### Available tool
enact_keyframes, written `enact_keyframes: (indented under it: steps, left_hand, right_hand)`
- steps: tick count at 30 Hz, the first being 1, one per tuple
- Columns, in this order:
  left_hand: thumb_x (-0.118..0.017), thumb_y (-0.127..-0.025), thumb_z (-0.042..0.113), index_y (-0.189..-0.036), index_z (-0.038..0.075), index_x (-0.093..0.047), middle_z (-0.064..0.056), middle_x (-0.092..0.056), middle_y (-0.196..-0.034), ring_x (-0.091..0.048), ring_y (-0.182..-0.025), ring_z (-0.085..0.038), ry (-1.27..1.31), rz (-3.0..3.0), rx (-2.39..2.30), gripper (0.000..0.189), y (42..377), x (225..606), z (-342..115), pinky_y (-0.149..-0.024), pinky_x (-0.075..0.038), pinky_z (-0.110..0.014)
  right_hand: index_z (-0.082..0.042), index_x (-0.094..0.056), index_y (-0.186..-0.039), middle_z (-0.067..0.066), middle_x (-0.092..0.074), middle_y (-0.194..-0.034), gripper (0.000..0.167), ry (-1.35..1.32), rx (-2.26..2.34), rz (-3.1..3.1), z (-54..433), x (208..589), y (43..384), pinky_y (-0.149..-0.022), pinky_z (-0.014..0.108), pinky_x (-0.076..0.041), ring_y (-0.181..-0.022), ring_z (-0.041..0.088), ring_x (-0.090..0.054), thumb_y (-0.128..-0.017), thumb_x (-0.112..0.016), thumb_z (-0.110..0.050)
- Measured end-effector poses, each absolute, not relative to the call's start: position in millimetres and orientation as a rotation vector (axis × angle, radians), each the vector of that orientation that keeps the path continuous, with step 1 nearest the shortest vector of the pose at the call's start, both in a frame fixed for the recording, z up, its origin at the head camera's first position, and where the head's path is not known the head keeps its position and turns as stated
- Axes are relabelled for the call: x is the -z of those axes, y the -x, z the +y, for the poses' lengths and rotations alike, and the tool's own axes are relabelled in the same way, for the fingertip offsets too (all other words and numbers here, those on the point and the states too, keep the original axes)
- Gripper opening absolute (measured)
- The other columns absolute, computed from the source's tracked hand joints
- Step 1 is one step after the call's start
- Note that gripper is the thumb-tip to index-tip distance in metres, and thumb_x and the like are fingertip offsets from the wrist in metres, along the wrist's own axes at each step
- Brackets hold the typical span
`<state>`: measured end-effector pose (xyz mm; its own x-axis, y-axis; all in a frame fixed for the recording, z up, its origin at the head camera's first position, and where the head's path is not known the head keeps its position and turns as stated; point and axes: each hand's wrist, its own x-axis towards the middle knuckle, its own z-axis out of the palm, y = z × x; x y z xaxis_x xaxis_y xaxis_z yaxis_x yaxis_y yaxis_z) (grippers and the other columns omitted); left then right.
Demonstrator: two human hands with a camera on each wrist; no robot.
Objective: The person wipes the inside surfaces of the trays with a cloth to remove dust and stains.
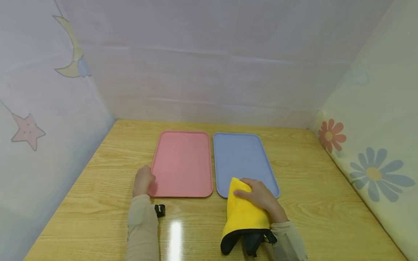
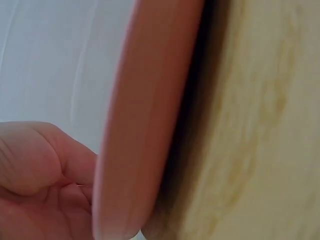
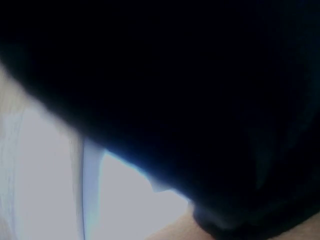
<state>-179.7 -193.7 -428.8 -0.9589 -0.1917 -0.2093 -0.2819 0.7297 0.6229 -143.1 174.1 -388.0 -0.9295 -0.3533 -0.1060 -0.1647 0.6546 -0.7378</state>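
pink tray (image 1: 183, 163) is flat & rectangular w/ rounded corners and a low raised rim; just to its r, a matching blue tray (image 1: 242, 159), w/ a narrow gap btwn, both on a light wood table (image 1: 107, 170). yellow cloth (image 1: 245, 216) looks soft, bright yellow, bent & a bit creased, w/ a thick blk border along the lower end. hidden stuff, l to r: l hand's fingertips can't be seen, since the pink rim blocks them in the l wrist view; blue tray's near edge is partly covered by cloth & hand; r wrist view is mostly a dark blur, so not much detail there. both sleeves are cut off at the bottom of the head view. l hand (image 1: 143, 180) is at the pink tray's l rim, near corner, fingers bent, but can't tell if it's gripping the rim or just resting agst it. r hand (image 1: 261, 195) grasps the upper part of the cloth from the r side; cloth's top is over the blue tray's near edge, the rest extends twd the person, beside & below that hand; can't tell if it's touching the tray.
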Motion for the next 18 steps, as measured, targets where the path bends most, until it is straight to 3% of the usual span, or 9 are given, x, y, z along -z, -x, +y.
enact_keyframes:
  steps: [9, 18]
  left_hand:
    - [-0.036, -0.077, -0.002, -0.086, -0.012, -0.051, -0.02, -0.05, -0.08, -0.046, -0.07, -0.028, 0.378, 2.722, -1.237, 0.02, 180, 433, -197, -0.06, -0.042, -0.037]
    - [-0.027, -0.084, 0.004, -0.096, -0.015, -0.048, -0.022, -0.046, -0.089, -0.046, -0.076, -0.027, 0.425, 2.505, -1.582, 0.031, 185, 440, -197, -0.059, -0.041, -0.03]
  right_hand:
    - [-0.008, -0.059, -0.108, 0.001, -0.052, -0.078, 0.037, 0.414, 1.131, 2.646, 173, 389, 144, -0.059, 0.03, -0.04, -0.063, 0.015, -0.049, -0.081, -0.064, -0.033]
    - [-0.008, -0.058, -0.108, 0.002, -0.052, -0.077, 0.038, 0.43, 1.147, 2.633, 173, 390, 144, -0.057, 0.03, -0.041, -0.062, 0.015, -0.049, -0.082, -0.064, -0.034]
